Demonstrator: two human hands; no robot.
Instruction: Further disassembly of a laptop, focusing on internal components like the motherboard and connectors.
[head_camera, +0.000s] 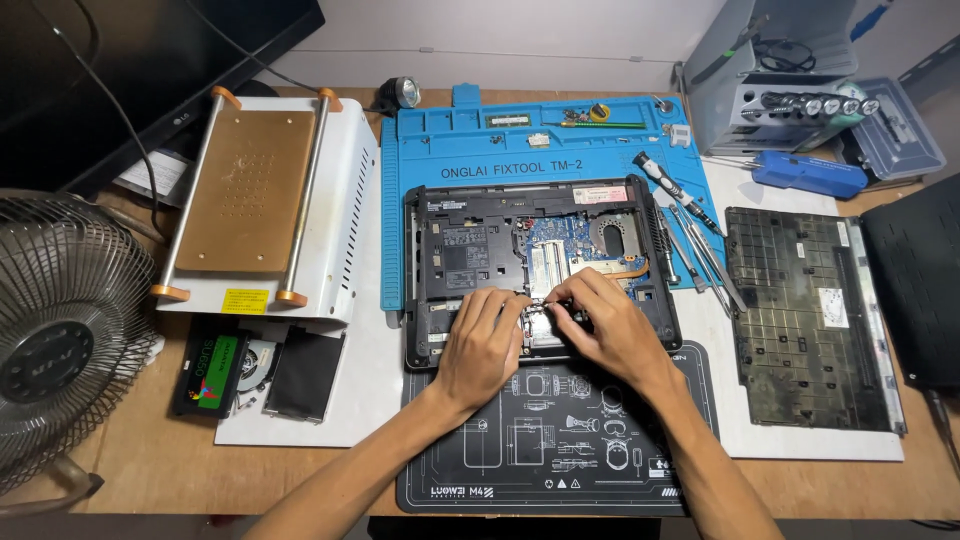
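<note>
On the wooden desk (150, 460), a blue mat (420, 160) underlies the opened laptop (470, 250).

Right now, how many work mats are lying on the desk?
2. A blue mat lies under the far half of the opened laptop; a black mat with white line drawings lies nearer, under both forearms. Others may be hidden.

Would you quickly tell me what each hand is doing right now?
Left hand: fingers curled, resting on the opened laptop; grip unclear.
Right hand: fingertips pinched at a small part; cannot tell what.
</note>
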